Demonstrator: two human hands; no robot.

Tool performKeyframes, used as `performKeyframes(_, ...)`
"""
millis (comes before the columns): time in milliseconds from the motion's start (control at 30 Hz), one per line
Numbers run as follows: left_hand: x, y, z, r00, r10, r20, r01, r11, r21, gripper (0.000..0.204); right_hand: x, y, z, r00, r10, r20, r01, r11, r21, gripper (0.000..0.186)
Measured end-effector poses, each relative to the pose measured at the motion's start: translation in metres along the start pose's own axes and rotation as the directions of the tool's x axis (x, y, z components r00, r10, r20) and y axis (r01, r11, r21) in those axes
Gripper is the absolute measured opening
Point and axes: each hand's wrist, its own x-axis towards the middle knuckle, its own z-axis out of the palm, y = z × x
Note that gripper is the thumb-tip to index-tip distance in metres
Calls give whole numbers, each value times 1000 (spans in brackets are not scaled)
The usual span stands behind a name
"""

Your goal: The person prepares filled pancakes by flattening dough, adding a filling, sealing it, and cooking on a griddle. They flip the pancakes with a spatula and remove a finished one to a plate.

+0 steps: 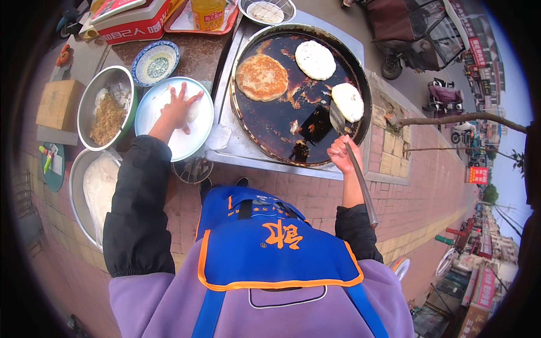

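Note:
My left hand [176, 112] is spread over a white plate [198, 135]; a pale lump, perhaps dough, shows partly under the fingers. In my right hand [342, 154] is the long handle of a metal spatula [365, 188], whose blade reaches the near edge of a small pale flatbread [348, 102]. That flatbread lies at the right of a large round oiled griddle pan [262, 135]. A second pale flatbread [315, 60] sits farther back in the pan. To its left rests a browned flatbread [262, 78].
Left of the plate stand a basin [131, 115] of crumbly brown filling and a larger metal basin [77, 191] with plastic-covered dough. Behind are a blue-patterned bowl [136, 72], a yellow jar [208, 16] and a strainer bowl [291, 8]. A branch [451, 118] juts in at right.

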Motion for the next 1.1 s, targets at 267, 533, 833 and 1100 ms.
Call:
performKeyframes(267,-2,0,-1,1000,13,-7,-12,1000,22,143,16,13,5,871,-34,-490,-328,703,-631,41)
performKeyframes(533,0,-1,1,999,11,-30,-12,1000,-14,146,70,-11,10,832,-371,-413,-311,306,-900,44)
performKeyframes(833,-2,0,-2,1000,17,4,-17,1000,-10,140,30,46,43,861,359,-361,-460,853,-248,36)
performKeyframes(1100,-2,-2,-1,1000,16,-20,-17,999,-29,140,105,108,64,850,397,-347,-485,847,-218,37)
